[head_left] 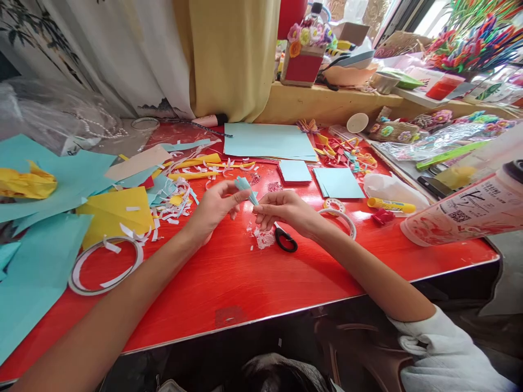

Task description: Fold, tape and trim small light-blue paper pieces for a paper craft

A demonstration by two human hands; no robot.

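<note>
A small folded piece of light blue paper [246, 188] is held above the middle of the red table. My left hand [218, 207] pinches its upper left part between thumb and fingers. With closed fingertips, my right hand [286, 209] grips its lower end. Just beneath my right hand lie scissors [285, 239] with black handles, their blades partly hidden. White paper scraps [263, 238] lie beside them. Beyond my hands rest a stack of small blue squares [295, 171] and larger blue sheets [338, 182].
Tape rolls [107, 267] lie left and right of my arms. Blue sheets [44, 272], yellow paper [118, 215] and shredded strips cover the left side. A yellow glue stick [391, 205] and a large cup [466, 207] stand or lie at right. The table's front edge [245, 325] is near.
</note>
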